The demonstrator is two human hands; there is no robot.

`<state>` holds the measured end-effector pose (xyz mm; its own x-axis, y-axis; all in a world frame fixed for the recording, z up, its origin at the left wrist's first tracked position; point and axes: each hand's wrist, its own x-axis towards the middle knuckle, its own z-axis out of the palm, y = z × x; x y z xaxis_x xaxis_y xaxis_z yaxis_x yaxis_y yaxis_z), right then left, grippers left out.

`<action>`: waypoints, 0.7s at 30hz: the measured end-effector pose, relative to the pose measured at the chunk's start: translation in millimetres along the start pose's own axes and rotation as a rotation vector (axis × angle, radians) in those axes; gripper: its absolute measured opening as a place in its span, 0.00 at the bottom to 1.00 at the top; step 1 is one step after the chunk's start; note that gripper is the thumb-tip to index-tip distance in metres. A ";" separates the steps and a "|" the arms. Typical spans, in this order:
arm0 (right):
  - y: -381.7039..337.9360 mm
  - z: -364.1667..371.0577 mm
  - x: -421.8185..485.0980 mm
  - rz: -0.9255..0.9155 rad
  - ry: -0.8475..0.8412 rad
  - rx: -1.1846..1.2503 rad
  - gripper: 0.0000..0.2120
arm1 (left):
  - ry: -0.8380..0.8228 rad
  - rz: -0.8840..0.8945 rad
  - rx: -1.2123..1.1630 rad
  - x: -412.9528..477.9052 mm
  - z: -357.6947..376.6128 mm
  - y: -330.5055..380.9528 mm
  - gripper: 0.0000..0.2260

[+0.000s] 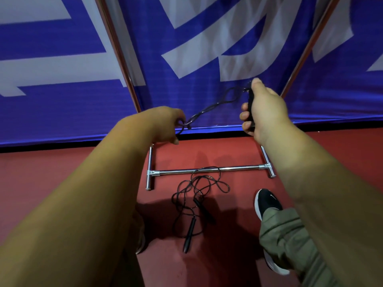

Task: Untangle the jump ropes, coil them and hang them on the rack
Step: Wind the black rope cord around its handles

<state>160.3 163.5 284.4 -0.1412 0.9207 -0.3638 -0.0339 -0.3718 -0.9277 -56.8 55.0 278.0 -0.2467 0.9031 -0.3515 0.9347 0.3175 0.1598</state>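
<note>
My right hand (262, 108) is raised and closed around the black handles (250, 104) of a jump rope. Its thin black cord (209, 108) runs down and left in a twisted double strand to my left hand (167, 125), whose fingers pinch it. A second black jump rope (199, 189) lies in a loose tangle on the red floor, one loop draped over the rack's chrome base bar (238, 168). Both of its handles (189, 235) lie near my feet.
The rack's chrome base (149, 172) stands on the red floor against a blue and white banner wall (207, 48). Two slanted reddish poles (118, 54) rise in front of the banner. My right foot in a black shoe (266, 200) is beside the tangle.
</note>
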 end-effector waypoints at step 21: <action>6.8 10.8 -16.4 -0.166 -0.203 -0.291 0.14 | -0.300 0.244 -1.039 -12.4 -4.0 28.4 0.12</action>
<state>151.7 144.6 285.0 -0.3512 0.9124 -0.2102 0.2057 -0.1439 -0.9680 -28.2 54.0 290.6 0.1182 0.9122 -0.3924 0.2453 0.3561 0.9017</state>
